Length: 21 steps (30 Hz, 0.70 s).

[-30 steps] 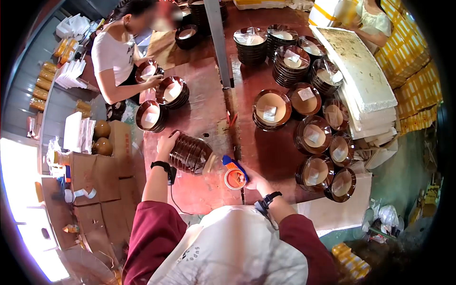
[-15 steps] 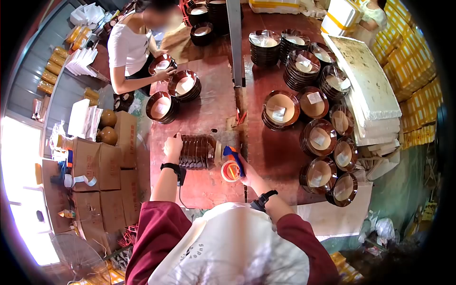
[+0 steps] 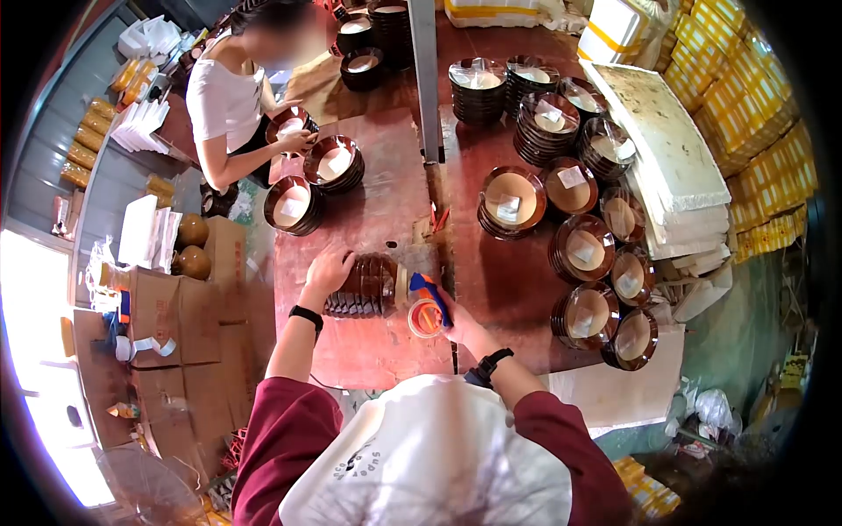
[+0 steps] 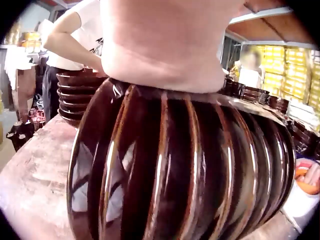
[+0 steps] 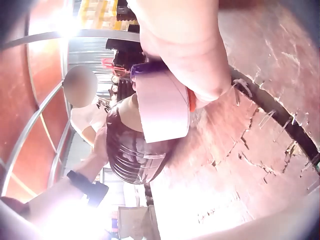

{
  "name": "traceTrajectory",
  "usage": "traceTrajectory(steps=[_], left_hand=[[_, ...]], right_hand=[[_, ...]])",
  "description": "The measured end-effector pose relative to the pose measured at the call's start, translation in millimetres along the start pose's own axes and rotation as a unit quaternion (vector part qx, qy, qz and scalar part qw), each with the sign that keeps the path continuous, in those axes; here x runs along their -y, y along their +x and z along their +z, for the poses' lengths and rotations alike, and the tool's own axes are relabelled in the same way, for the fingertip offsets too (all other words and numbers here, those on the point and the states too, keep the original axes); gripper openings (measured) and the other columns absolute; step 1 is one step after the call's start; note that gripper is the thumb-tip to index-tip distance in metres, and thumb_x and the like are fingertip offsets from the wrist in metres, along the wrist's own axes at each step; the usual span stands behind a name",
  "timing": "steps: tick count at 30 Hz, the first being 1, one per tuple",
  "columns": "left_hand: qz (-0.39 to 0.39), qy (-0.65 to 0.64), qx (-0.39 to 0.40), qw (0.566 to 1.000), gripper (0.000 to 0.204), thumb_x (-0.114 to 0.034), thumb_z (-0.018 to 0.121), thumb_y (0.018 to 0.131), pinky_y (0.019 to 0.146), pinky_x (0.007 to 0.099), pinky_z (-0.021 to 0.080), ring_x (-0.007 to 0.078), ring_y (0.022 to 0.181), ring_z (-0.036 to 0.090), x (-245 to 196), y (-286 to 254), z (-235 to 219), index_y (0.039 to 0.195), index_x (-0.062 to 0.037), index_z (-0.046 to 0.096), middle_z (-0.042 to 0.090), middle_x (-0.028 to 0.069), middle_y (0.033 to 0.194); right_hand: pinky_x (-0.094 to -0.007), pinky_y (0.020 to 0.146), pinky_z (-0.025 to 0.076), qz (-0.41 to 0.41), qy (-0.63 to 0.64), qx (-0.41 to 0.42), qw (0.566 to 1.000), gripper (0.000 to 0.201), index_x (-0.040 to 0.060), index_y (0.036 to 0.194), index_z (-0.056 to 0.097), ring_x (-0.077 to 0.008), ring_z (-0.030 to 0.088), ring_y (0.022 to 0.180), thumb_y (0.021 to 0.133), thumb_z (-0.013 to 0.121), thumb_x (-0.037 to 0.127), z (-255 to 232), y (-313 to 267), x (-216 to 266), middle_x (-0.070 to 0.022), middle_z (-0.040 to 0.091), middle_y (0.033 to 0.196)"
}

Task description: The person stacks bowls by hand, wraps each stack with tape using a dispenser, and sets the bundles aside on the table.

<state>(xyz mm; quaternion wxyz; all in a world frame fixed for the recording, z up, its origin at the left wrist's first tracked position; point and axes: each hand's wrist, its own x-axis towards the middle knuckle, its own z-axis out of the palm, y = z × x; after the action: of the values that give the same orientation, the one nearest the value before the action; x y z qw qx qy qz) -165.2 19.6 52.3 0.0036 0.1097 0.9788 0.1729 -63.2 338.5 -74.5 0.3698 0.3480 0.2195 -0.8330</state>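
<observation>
A stack of glossy dark brown bowls (image 3: 364, 285) lies on its side on the red table. Over its upper left part curves my left hand (image 3: 328, 269); in the left wrist view the hand (image 4: 165, 45) covers the top of several rims. My right hand (image 3: 462, 324) grips a blue and orange tape dispenser (image 3: 430, 294) at the stack's right end. The wide tape roll (image 3: 425, 319) faces up in the head view and shows as a pale band (image 5: 162, 107) in the right wrist view. Clear wrap shows around the stack's right end.
More bowl stacks (image 3: 583, 250) stand upright on the right half of the table, beside white foam boards (image 3: 658, 131). Across the table, another person (image 3: 232, 114) handles bowls near two stacks (image 3: 333, 164). A grey post (image 3: 424, 79) rises behind. Cardboard boxes (image 3: 158, 316) stand at left.
The bowl stack has turned from a slant to lying level across the table. My left hand has shifted from its left end onto its upper side. The dispenser stays by the right end.
</observation>
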Motion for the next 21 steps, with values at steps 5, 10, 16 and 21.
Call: traceTrajectory(steps=[5,10,16,21], left_hand=[[0.0,0.017,0.126,0.992,0.04,-0.036,0.047,0.101,0.098,0.0485,0.05,0.0376,0.109,0.066,5,17,-3,0.115,-0.009,0.073,0.071,0.0201,0.115],[0.014,-0.003,0.198,0.98,0.045,-0.04,0.043,0.102,0.097,0.0498,0.05,0.0388,0.112,0.064,17,32,3,0.119,-0.0092,0.072,0.07,0.0193,0.118],[0.038,-0.038,0.202,0.978,0.053,-0.049,0.042,0.104,0.097,0.0486,0.049,0.0391,0.113,0.064,29,38,14,0.12,-0.0094,0.072,0.07,0.0198,0.119],[-0.003,-0.028,0.219,0.975,0.057,-0.054,0.043,0.103,0.096,0.0481,0.051,0.0398,0.109,0.066,29,46,14,0.117,-0.0086,0.074,0.072,0.0206,0.114]], right_hand=[[-0.0217,0.047,0.047,-0.01,-0.005,-0.012,1.0,0.04,0.0119,0.084,0.065,-0.0099,0.055,0.054,0.091,0.075,0.05,6,-6,-2,0.0008,0.06,0.068],[-0.0231,0.049,0.048,-0.037,-0.023,-0.007,0.999,0.041,0.0125,0.085,0.067,-0.0102,0.056,0.054,0.09,0.076,0.052,4,-2,0,0.002,0.06,0.068],[-0.0225,0.05,0.05,-0.017,0.002,0.006,1.0,0.041,0.0134,0.085,0.067,-0.0089,0.058,0.055,0.09,0.075,0.053,11,-7,1,0.0022,0.061,0.068],[-0.0202,0.045,0.05,0.007,0.01,0.014,1.0,0.042,0.0126,0.086,0.067,-0.0079,0.058,0.05,0.091,0.074,0.054,2,0,7,0.0012,0.062,0.067]])
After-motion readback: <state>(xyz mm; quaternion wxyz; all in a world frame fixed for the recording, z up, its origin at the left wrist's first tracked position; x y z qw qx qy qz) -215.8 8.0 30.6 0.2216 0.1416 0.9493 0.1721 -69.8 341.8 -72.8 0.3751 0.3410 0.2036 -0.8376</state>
